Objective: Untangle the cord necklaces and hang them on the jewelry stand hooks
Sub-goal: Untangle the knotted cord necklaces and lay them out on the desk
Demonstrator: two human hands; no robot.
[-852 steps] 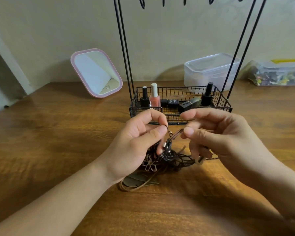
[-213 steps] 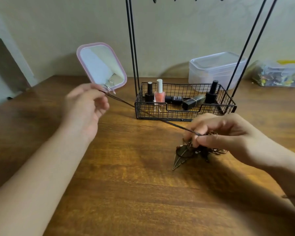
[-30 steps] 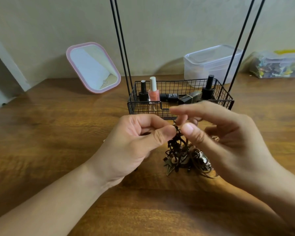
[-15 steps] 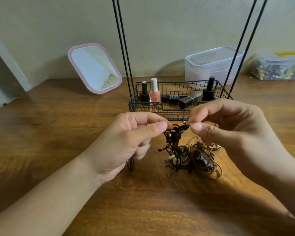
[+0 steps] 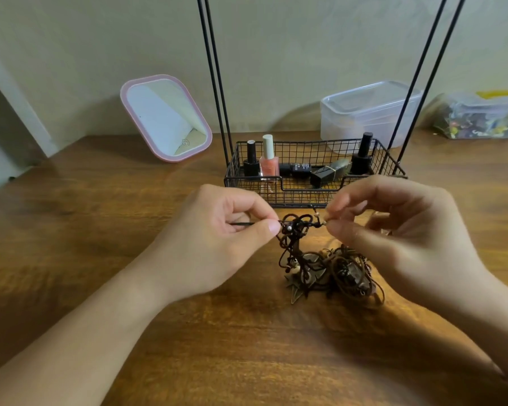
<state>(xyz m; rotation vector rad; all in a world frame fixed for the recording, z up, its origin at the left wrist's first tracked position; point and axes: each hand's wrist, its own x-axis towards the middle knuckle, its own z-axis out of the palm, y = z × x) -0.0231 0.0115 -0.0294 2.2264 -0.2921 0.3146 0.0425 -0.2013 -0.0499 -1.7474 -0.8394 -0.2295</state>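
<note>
Right now your left hand [image 5: 217, 238] and right hand [image 5: 393, 230] each pinch an end of the knot [image 5: 296, 227], stretched left-to-right between them, while the cord necklaces [image 5: 332, 271] trail below onto the bench [image 5: 100, 230].

L hand [image 5: 217, 238] & R hand [image 5: 399, 238] raised, thumb-forefinger pinched, forearms converging.

Dark knotted cord necklaces [image 5: 320, 259] heaped before wire-basket jewelry stand [image 5: 311, 183].
</note>
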